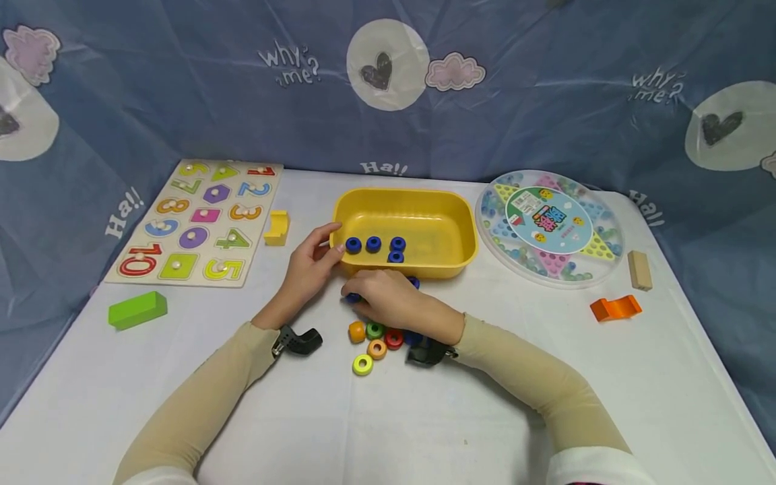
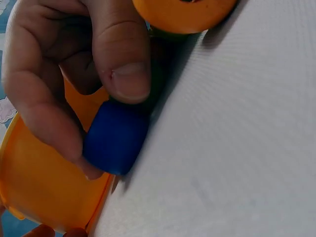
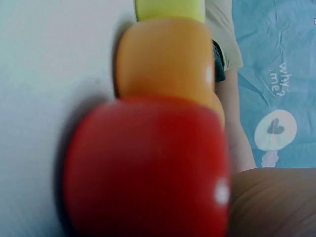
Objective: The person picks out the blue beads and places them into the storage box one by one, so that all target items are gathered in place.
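Observation:
A yellow plastic basin (image 1: 403, 271) stands at the back middle of the table, with several blue beads (image 1: 373, 244) on its floor. My left hand (image 1: 310, 264) holds the basin's left end, thumb and fingers at the rim. Just in front of the basin, my right hand (image 1: 388, 298) pinches a blue bead (image 2: 116, 138) between thumb and finger, low over the white cloth. Below that hand lie a green bead (image 1: 375, 330), a red bead (image 3: 148, 173), orange beads (image 1: 377, 349) and a yellow bead (image 1: 362, 365). Other blue beads (image 1: 413, 282) are partly hidden by the right hand and wrist.
A number puzzle board (image 1: 203, 232) lies left, a round marble game box (image 1: 548, 229) right. Around them are a yellow block (image 1: 277, 228), a green block (image 1: 138, 310), an orange curved block (image 1: 615, 308) and a wooden block (image 1: 639, 270). A blue printed curtain (image 1: 242, 114) hangs behind.

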The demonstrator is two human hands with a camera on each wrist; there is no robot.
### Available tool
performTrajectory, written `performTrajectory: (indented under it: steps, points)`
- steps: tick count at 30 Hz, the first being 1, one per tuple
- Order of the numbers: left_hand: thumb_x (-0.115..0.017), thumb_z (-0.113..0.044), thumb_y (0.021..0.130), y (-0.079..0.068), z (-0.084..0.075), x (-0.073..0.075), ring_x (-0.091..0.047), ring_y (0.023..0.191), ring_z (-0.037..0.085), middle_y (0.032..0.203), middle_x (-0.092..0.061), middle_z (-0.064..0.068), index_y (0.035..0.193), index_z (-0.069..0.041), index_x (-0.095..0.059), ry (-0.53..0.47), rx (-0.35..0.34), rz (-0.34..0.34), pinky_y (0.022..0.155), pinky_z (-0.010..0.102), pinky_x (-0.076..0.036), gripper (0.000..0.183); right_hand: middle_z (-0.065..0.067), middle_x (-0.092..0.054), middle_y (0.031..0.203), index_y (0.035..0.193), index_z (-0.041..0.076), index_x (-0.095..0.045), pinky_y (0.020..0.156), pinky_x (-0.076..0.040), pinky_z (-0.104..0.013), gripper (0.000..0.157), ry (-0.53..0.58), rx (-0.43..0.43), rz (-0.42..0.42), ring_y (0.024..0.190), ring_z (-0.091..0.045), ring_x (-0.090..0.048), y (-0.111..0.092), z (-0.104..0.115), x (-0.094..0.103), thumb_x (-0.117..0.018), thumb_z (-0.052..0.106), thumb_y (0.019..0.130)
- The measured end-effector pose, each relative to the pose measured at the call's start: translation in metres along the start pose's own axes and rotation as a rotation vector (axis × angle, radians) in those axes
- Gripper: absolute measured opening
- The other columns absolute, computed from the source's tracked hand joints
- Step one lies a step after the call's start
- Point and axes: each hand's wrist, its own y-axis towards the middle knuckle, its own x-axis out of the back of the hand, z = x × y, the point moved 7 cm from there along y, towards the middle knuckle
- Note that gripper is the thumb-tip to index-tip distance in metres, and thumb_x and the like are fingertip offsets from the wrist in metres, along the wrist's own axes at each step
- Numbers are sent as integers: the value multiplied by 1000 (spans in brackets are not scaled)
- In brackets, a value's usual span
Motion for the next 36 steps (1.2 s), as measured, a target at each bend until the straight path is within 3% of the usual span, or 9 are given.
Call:
performTrajectory:
  steps: [6, 11, 14, 17, 20, 23, 28, 32, 36]
  points:
    - [-55, -8, 97, 0, -2, 0, -55, 122, 40, 143, -46, 25, 141, 2, -45, 10, -5, -1, 81, 4, -47, 47, 2, -71, 102, 108, 14, -72, 82, -54, -22, 20, 19, 58, -30, 93, -7, -64, -1, 4, 5, -71, 18, 88]
    - [-56, -10, 97, 5, 10, -1, -55, 123, 39, 147, -45, 19, 142, -2, -46, 10, -18, -5, 82, 5, -47, 47, 1, -71, 102, 109, 11, -71, 78, -53, -21, 23, 108, 99, -107, 88, -9, -63, -4, 3, 40, -72, 20, 88]
    - [-57, -13, 97, 10, 23, -1, -56, 122, 36, 148, -45, 15, 142, -7, -47, -1, -18, -8, 83, 7, -49, 47, -3, -71, 101, 110, 9, -70, 70, -53, -23, 24, 153, 23, -184, 79, -13, -62, -8, -18, 70, -72, 18, 88]
    - [-58, -18, 97, 13, 32, -1, -57, 121, 33, 147, -46, 12, 142, -13, -48, 2, -16, -18, 82, 9, -50, 46, -8, -71, 102, 110, 6, -70, 69, -54, -28, 24, 164, -136, -217, 76, -17, -62, -13, -57, 86, -71, 15, 88]
    - [-57, -21, 98, 12, 35, -1, -57, 121, 31, 147, -46, 11, 142, -15, -48, 23, -19, -21, 83, 10, -50, 46, -11, -71, 105, 109, 2, -70, 79, -56, -34, 23, 142, -272, -156, 84, -21, -66, -16, -94, 84, -70, 11, 88]
    - [-57, -21, 98, 10, 35, -1, -57, 122, 31, 147, -45, 11, 143, -15, -47, 29, -22, -16, 83, 10, -50, 46, -12, -72, 104, 107, 1, -71, 87, -55, -38, 22, 128, -324, -36, 90, -23, -65, -18, -115, 71, -70, 9, 87]
    - [-56, -16, 98, 6, 26, -1, -56, 122, 33, 148, -44, 14, 144, -10, -45, 16, -17, -3, 83, 8, -48, 47, -9, -72, 106, 107, 6, -70, 90, -55, -37, 21, 229, -361, 91, 96, -23, -66, -16, -125, 52, -71, 7, 86]
    - [-56, -16, 98, 8, 26, -1, -56, 122, 33, 148, -44, 14, 144, -10, -45, 20, -12, -6, 82, 9, -49, 47, -8, -70, 111, 109, 8, -69, 91, -55, -36, 23, 332, -412, 124, 101, -23, -67, -15, -131, 45, -70, 5, 86]
    - [-57, -17, 98, 11, 36, -1, -56, 123, 32, 149, -43, 11, 144, -13, -45, 14, -10, -13, 82, 9, -49, 48, -8, -69, 111, 109, 8, -68, 92, -55, -37, 23, 360, -426, 131, 103, -24, -66, -16, -133, 43, -70, 6, 87]
